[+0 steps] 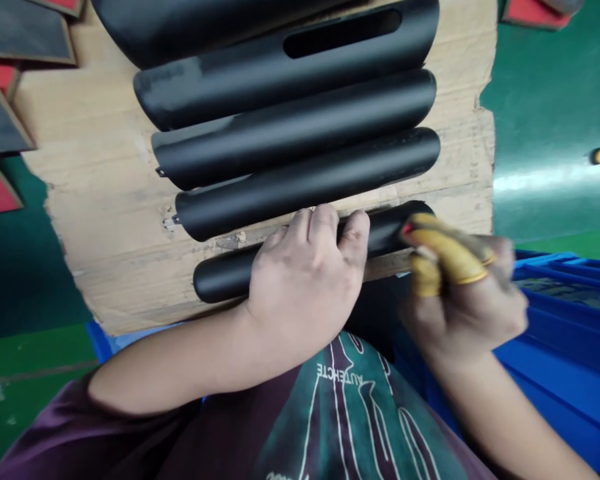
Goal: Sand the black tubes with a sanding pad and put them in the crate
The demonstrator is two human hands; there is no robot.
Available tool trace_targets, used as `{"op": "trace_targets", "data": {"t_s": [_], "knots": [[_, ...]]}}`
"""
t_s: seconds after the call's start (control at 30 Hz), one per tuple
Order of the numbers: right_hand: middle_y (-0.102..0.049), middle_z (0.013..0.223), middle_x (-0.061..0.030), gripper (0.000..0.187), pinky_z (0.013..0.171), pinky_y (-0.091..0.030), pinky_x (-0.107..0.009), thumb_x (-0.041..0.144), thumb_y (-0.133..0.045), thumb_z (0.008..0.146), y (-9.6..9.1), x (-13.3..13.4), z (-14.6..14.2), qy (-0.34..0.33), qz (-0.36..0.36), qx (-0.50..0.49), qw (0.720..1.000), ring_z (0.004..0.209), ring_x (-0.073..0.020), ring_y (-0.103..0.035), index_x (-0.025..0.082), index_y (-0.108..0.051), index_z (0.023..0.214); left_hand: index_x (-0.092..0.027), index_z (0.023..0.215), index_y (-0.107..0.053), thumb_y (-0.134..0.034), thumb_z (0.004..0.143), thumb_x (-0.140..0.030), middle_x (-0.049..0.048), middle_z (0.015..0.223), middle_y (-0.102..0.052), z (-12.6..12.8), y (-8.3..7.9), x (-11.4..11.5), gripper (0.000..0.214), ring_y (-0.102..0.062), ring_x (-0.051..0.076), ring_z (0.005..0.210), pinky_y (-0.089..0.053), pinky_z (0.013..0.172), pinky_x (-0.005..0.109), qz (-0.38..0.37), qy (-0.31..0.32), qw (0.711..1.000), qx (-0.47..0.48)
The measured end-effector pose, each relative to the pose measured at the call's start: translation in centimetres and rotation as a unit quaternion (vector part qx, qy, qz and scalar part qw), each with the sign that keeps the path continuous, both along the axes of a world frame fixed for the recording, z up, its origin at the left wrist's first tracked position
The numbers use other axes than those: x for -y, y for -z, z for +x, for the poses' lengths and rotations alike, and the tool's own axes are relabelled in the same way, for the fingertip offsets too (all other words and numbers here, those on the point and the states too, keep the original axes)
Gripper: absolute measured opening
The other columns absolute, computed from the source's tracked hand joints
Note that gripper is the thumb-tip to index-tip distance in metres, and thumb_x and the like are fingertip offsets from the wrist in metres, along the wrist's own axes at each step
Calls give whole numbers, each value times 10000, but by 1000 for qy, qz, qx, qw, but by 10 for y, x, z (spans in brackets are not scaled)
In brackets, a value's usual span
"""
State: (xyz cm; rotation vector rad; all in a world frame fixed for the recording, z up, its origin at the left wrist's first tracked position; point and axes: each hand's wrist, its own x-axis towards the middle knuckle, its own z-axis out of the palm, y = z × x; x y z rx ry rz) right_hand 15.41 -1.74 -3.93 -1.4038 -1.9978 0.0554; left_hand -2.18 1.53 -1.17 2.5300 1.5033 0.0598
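The left hand [300,287] grips with fingers curled over the nearest matte-black tubular cover [225,280], lying at the near edge of the cardboard sheet [105,233]. The right hand [463,310], wearing yellow finger cots [447,257], is bunched closed at the cover's right end; whether it holds anything cannot be determined.

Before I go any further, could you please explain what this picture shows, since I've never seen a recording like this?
This single picture comes from a camera worn on a person's head, looking down at their own hands, so their shirt shows at the bottom. Five matte black curved pieces lie side by side on a torn cardboard sheet. The left hand curls over the nearest black piece. The right hand wears yellow finger cots and sits by that piece's right end; I cannot tell whether it holds anything. A blue plastic crate stands to the right, above a green floor.
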Motion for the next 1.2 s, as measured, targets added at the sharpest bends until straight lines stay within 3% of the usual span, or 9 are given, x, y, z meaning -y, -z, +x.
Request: {"op": "trace_targets", "data": {"t_s": [0.1,0.2,0.37,0.5,0.6,0.77,0.97,1.07,1.2], "knots": [[-773,1066,-93,334,758,-570,-361,117,-660,877,2,0,2,-49,-1,-14,999,921,-227,-734,191,-678,1202,-148,1282,-577,-493,927,-255,122,969,-645,1,2,2,380,-615,256,873,-503,671,348,22,-4,1000,13],[-780,1054,-79,390,825,-551,-352,76,-695,837,5,-1,4,-12,47,16,999,901,-213,-745,188,-690,1211,-146,1273,-583,-506,926,-260,125,995,-649,0,5,4,372,-611,250,874,-498,684,344,35,1,999,15],[-772,1061,-107,358,784,-569,-398,148,-670,877,4,1,1,-42,-9,-12,999,928,-257,-729,203,-665,1230,-132,1290,-569,-490,938,-262,122,961,-647,0,6,6,384,-607,252,854,-489,681,346,50,-1,999,18],[-765,1096,-87,383,794,-559,-412,101,-677,857,3,2,0,15,5,-3,1000,932,-259,-730,239,-672,1215,-137,1264,-584,-496,937,-261,115,948,-648,0,7,7,361,-609,245,847,-486,671,337,59,4,998,18],[-764,1077,-128,351,772,-565,-409,117,-685,851,3,2,0,-25,-10,-22,999,920,-267,-718,197,-676,1193,-129,1264,-585,-508,931,-262,112,936,-649,1,7,8,367,-614,251,839,-486,661,345,73,-6,997,23],[-766,1082,-120,348,817,-554,-400,106,-672,861,4,1,0,11,17,-9,1000,917,-248,-723,201,-679,1196,-126,1269,-584,-532,907,-233,125,961,-651,1,6,7,381,-616,260,848,-486,645,349,55,-3,998,20],[-766,1085,-88,416,756,-569,-404,145,-678,865,13,6,0,-25,24,-34,999,894,-244,-716,259,-653,1265,-150,1259,-596,-540,893,-247,117,973,-640,2,-1,1,383,-606,252,868,-508,672,341,13,-8,1000,-8],[-753,1113,-112,421,783,-558,-408,118,-680,853,19,8,-1,3,35,-55,998,923,-254,-709,217,-662,1261,-145,1255,-602,-554,880,-250,120,980,-628,2,-3,-2,392,-605,261,875,-518,676,352,-11,-10,1000,-20],[-767,1026,-107,371,720,-561,-414,172,-633,889,23,8,-2,-48,35,-63,996,865,-257,-693,219,-661,1256,-141,1299,-585,-524,894,-253,109,975,-628,1,-4,-4,425,-605,261,888,-528,693,356,-3,-5,1000,-16]]}}
